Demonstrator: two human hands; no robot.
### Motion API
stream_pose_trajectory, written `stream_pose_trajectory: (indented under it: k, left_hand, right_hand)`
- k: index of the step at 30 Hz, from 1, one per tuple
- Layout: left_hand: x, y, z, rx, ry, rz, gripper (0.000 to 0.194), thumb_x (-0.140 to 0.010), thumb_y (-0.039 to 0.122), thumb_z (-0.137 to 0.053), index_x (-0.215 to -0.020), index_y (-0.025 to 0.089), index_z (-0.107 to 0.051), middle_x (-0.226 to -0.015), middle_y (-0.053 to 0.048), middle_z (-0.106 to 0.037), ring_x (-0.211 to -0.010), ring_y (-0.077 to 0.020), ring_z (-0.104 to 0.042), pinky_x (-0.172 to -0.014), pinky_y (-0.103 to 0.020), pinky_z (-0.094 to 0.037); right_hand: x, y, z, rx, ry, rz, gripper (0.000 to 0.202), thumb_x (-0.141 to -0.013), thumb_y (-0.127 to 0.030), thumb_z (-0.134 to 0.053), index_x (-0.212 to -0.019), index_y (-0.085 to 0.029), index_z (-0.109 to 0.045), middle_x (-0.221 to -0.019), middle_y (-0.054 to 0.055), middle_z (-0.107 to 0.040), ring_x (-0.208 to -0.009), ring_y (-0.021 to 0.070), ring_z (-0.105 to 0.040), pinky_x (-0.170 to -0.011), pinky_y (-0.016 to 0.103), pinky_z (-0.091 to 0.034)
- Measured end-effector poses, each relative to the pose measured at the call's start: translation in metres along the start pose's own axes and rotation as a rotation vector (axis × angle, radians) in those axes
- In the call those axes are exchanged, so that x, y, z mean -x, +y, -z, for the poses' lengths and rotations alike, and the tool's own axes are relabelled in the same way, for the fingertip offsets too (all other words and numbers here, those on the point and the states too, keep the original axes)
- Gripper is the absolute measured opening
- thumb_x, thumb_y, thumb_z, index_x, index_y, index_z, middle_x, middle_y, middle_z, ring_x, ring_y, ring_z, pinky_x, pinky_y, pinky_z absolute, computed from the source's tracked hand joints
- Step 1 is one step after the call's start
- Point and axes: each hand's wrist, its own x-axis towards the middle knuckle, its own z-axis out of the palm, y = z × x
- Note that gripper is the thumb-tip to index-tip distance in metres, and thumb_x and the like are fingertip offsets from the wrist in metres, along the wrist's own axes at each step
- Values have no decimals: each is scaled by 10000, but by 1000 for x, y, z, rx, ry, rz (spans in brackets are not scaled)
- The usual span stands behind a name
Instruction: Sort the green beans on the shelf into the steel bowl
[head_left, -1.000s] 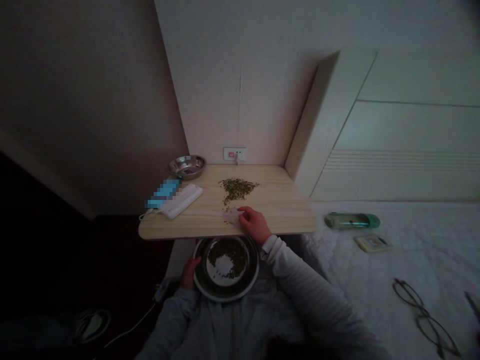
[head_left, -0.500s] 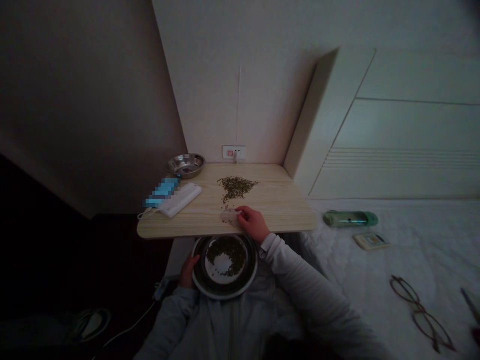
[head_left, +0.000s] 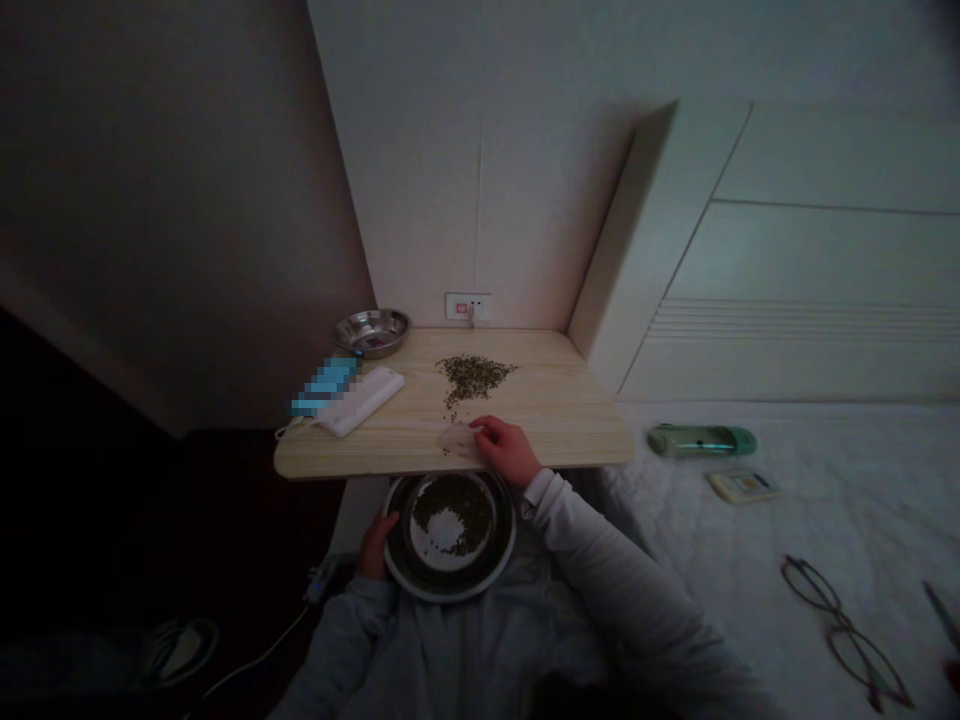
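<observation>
Your left grip (head_left: pixel 375 545) clamps the basin (head_left: pixel 454 595) by its rim, just below the bench's (head_left: pixel 570 420) near edge; hold it level. Press the clear sheet (head_left: pixel 456 438) flat near the loose grains (head_left: pixel 474 375), its edge pinched in your right grip (head_left: pixel 508 448).

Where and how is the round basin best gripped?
Likely by both sides of its rim. The left hand grips the basin on the left; the right hand, pinching a clear plastic piece, could come from the right once free. The round rim is bare there, and a level hold should keep the grains inside.
</observation>
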Motion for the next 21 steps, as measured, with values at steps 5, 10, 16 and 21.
stream_pose_trajectory:
  k: [5,10,16,21]
  left_hand:
    - [-2,-1,2,35,5,68,164,-395,327,-671,-458,203,-584,-665,-43,-668,-858,-280,-567,-828,-371,-385]
    - [-2,-1,0,35,0,74,140,-417,309,-657,-466,200,-584,-659,-54,-663,-851,-281,-568,-811,-372,-392]
    - [-3,-4,1,32,20,40,142,-429,323,-648,-494,208,-597,-676,-49,-668,-884,-284,-561,-831,-376,-384]
    - [-7,-7,4,33,-5,57,162,-425,328,-653,-514,202,-601,-662,-64,-670,-955,-296,-535,-857,-378,-375]
  right_hand:
    - [1,0,0,-5,-7,18,234,-705,-207,-443,-879,-145,-586,-539,-35,-488,-502,81,-424,-523,201,-324]
    - [0,1,0,-35,-19,9,229,-701,-204,-440,-869,-151,-587,-538,-38,-484,-506,83,-422,-531,204,-330]
    - [0,3,0,-36,-28,26,224,-698,-196,-444,-864,-148,-587,-535,-41,-478,-499,79,-415,-524,200,-324]
    - [-1,4,-1,-12,-9,15,225,-709,-208,-438,-869,-150,-586,-528,-41,-473,-499,81,-417,-515,199,-318]
